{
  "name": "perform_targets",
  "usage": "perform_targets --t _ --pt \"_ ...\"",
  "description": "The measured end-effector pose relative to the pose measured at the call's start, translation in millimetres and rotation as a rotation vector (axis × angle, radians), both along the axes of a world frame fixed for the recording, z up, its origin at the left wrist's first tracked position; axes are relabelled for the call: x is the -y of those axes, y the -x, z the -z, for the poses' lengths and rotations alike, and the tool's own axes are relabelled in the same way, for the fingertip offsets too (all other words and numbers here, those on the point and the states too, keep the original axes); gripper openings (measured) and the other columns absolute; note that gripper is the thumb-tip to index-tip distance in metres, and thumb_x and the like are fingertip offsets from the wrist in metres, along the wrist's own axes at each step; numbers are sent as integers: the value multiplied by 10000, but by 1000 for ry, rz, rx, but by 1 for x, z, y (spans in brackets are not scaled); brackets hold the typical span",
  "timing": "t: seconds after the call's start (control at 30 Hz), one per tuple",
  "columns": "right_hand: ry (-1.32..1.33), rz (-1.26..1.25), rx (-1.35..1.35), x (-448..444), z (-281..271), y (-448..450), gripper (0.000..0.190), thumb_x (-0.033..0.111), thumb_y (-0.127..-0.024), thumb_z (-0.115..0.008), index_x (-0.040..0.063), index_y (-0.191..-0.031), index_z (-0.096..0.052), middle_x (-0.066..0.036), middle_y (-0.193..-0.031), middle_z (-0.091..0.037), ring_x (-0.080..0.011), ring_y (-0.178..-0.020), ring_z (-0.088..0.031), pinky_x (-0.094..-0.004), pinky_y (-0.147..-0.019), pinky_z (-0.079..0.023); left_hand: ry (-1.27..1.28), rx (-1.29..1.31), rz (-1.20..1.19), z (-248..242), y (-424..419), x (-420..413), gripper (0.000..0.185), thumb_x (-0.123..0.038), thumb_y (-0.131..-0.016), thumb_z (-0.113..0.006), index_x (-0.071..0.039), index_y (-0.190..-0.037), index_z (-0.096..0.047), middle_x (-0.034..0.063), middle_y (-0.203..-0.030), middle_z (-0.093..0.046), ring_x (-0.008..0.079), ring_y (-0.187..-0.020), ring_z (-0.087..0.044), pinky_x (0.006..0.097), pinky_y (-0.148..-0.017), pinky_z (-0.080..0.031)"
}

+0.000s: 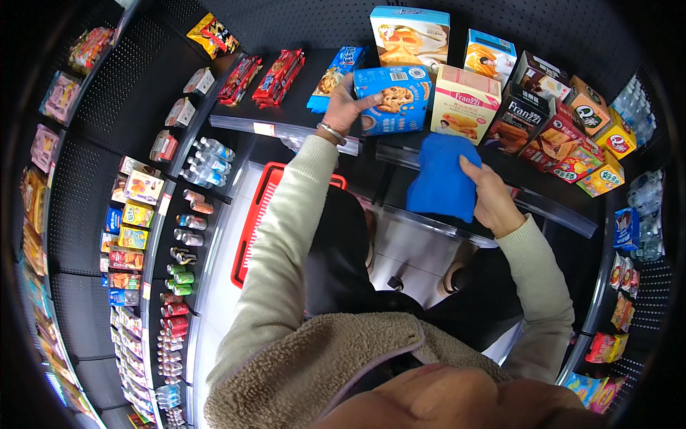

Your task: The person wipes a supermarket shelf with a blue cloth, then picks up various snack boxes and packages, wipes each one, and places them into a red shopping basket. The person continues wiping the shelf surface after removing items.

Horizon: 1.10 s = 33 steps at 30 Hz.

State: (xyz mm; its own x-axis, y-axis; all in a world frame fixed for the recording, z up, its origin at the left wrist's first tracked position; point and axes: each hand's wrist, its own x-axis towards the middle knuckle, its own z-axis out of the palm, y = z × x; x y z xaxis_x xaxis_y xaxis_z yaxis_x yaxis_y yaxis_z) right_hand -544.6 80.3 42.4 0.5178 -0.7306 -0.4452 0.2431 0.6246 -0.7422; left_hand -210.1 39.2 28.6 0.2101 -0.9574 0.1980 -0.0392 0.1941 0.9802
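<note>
My left hand grips the left side of a blue cookie box, its thumb across the front picture of a cookie. The box is at the shelf's front, just left of a cream Franzzi butter cookie pie box. In my right hand is a blue cloth, bunched and hanging in front of the shelf edge. Whether the cookie box rests on the shelf or is slightly raised, I cannot tell. A blue cookie packet lies to the left of my left hand.
Behind the blue box stands a taller pastry box. Dark Franzzi boxes and several snack boxes continue rightward; red cookie packets lie at left. Below, a red shopping basket sits on the floor. Drink cans line a left shelf.
</note>
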Motion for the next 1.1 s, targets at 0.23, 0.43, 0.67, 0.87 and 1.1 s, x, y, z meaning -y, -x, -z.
perform_targets --t 0.23,0.43,0.67,0.87,1.1 --pt "790 244 -132 -9 -16 -15 421 362 -1086 -521 -22 -1230 -619 -93 -1077 -674 -194 -956 -635 -340 -889 -506 139 -62 -35 -48 35 -61 605 -178 -885 -813 79 -1341 -509 186 -1201 -681 229 -1059 -711 379 -940 -590" --pt "1257 321 -219 -13 -13 -45 369 269 -1100 -458 -56 -1214 -591 -242 -1040 -668 -380 -935 -643 -442 -867 -479 90 -462 -58 -52 88 -86 596 -235 -876 -828 71 -1281 -515 191 -1124 -692 244 -1011 -725 377 -876 -617" --pt "1179 130 -330 -14 14 -54 398 295 -1095 -506 -58 -1265 -575 -212 -1142 -675 -309 -1024 -651 -401 -925 -490 143 -757 -218 -53 61 -83 650 -256 -893 -813 26 -1353 -451 210 -1239 -665 292 -1081 -721 436 -931 -603" --pt "545 141 26 -4 6 -48 552 443 -1091 -503 -53 -1325 -565 -116 -1235 -666 -157 -1109 -613 -334 -1007 -476 88 -611 252 -48 71 -97 796 -547 -988 -620 -49 -1546 -350 174 -1497 -512 306 -1388 -509 462 -1136 -455" --pt "984 245 -207 -5 2 -57 547 422 -1106 -456 -58 -1355 -532 -178 -1281 -639 -253 -1153 -612 -373 -1030 -459 14 -764 323 -51 93 -92 904 -727 -1002 -398 -62 -1599 -261 206 -1563 -430 378 -1377 -518 537 -1109 -487"
